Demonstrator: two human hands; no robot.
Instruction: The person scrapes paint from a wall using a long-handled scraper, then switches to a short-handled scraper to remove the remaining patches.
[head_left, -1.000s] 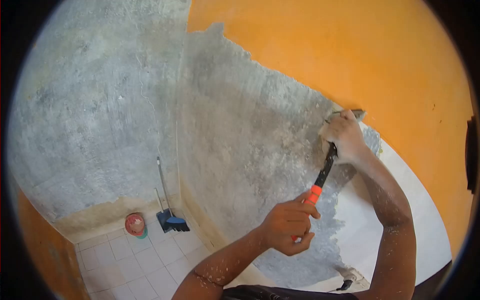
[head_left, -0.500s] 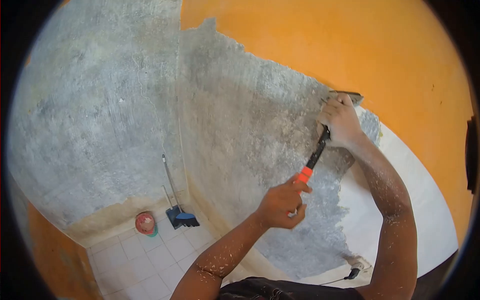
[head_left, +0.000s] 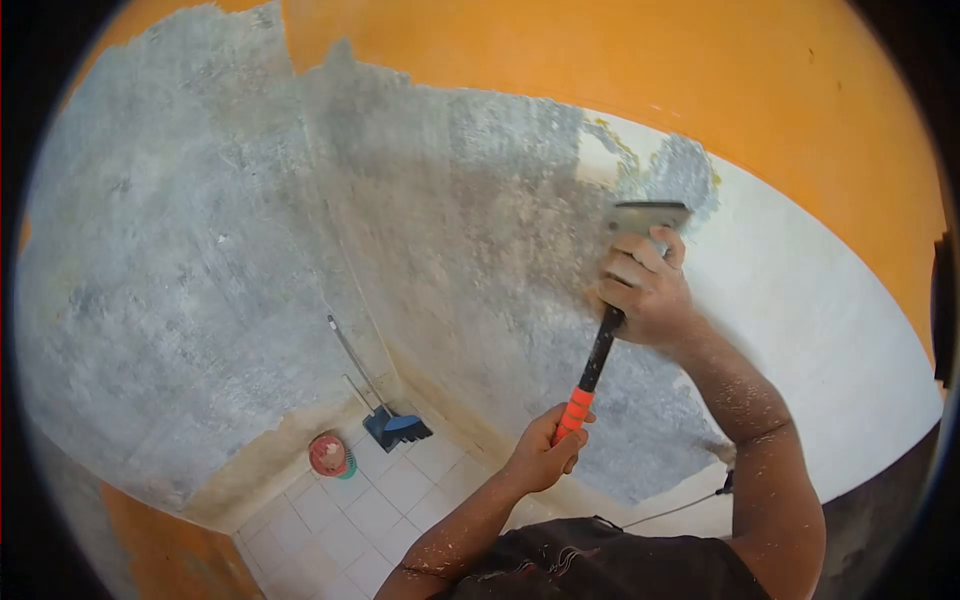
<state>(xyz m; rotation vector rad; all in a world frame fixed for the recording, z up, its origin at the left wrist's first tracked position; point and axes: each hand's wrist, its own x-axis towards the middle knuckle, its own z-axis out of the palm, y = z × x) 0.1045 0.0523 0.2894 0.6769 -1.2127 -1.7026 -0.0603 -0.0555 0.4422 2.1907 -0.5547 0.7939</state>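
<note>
A long-handled scraper (head_left: pixel 598 352) with a wide metal blade stands out before a wall (head_left: pixel 450 200) of bare grey plaster. Low on its orange grip, my left hand (head_left: pixel 550 445) is wrapped around the handle. My right hand (head_left: pixel 645 285) clasps the top of the black shaft, just under the blade, with its fingers partly on the scraper head. The blade lies close to the grey surface; whether it touches cannot be made out. White coating (head_left: pixel 790 300) covers the wall to the right, and orange paint (head_left: pixel 600 50) runs along the top. Pale flecks dot both forearms.
In the floor corner stand a red bucket (head_left: pixel 328 454) with something green beside it, and a blue dustpan (head_left: pixel 380 428) with a broom (head_left: pixel 406 430). White tiles (head_left: pixel 350 510) cover the floor. A black plug with a cord (head_left: pixel 690 503) hangs at the wall's lower right.
Both hands and the scraper have moved down and to the left in view, and the blade now shows more fully. The view has shifted. My left hand's fingers have closed more around the grip.
</note>
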